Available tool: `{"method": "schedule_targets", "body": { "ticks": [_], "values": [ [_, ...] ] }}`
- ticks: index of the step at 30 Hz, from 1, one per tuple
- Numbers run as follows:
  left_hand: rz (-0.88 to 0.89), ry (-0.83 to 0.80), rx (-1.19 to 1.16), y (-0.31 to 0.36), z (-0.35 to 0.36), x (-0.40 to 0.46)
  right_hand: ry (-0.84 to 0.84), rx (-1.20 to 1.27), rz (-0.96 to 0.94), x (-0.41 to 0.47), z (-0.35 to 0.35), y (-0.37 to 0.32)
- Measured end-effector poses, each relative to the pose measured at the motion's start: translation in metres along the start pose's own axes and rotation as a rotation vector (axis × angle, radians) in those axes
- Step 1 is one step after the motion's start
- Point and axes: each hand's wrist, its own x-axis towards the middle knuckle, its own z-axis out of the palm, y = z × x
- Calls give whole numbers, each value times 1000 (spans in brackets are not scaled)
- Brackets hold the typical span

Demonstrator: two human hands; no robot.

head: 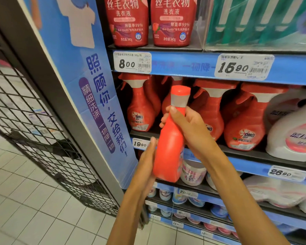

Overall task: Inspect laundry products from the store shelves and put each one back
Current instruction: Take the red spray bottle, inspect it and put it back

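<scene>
Holding the red spray bottle [170, 144] out in front of the shelves, tilted slightly, cap toward 12 o'clock, base toward 6. My right hand [185, 128] is curled round its neck just under the grey collar, thumb across the near side, fingertips showing at the bottle's 9 o'clock edge. My left hand [147, 156] lies flat against the lower body from 9 o'clock, fingers straight, pressing rather than gripping. Label side faces away from me; only plain red plastic shows.

Behind the bottle, at 12 to 3 o'clock, the middle shelf [254, 152] carries a row of matching red OMO trigger sprays [140, 110], upright and packed close. At 3 o'clock of that row sits a white jug with a pink label [293, 135], touching the last spray. Price tag 19.90 [140, 143] is on the shelf edge just beside my left fingertips.

Up at 12 o'clock, the top shelf holds two red pouches [131, 22] side by side, with tags 8.00 [132, 62] and 16.90 [244, 67] on the blue strip below. At 9 to 11 o'clock, a blue promo panel [95, 82] runs down the shelf end, with a black wire grid [34, 129] beyond it. Toward 5 o'clock, lower shelves hold small tubs [193, 173], blurred, above a 26.90 tag's [286, 173] level. White floor tiles [25, 200] are at 7 o'clock.
</scene>
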Motion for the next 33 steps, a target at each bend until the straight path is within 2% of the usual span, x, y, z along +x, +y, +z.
{"method": "schedule_targets", "body": {
  "ticks": [3, 5, 9, 11, 14, 18, 20, 24, 26, 28, 30, 33],
  "values": [
    [109, -15, 92, 1, -1, -2, 134, -181, -38, -2, 5, -2],
    [125, -50, 87, -2, 0, -7, 139, -233, -5, -3, 5, -5],
    [-15, -81, -285, -5, 6, -13, -98, -44, 154, -2, -8, -10],
    [-65, -110, -336, -4, 6, -13, -184, 99, 170, -4, -11, -9],
    [-47, -117, -223, 1, 0, -15, -172, 288, 88, -6, -13, -6],
    [39, 5, -15, 3, 4, -14, 18, 164, -67, -7, -10, -4],
    [63, 11, 2, 2, 9, -14, 53, 112, -94, -8, -9, -3],
    [-91, -52, -151, -3, 8, -15, -83, 235, -52, -10, -10, -10],
    [-185, -117, -151, -9, 10, -20, -151, 223, -41, -12, -10, -12],
    [-171, -111, -94, -13, 9, -22, -105, 121, -16, -15, -10, -9],
    [-75, -89, -33, -7, 8, -24, -15, -6, 6, -16, -10, -4],
    [-19, -111, 117, 5, 8, -27, 89, -64, 110, -13, -11, -3]
  ]
}}
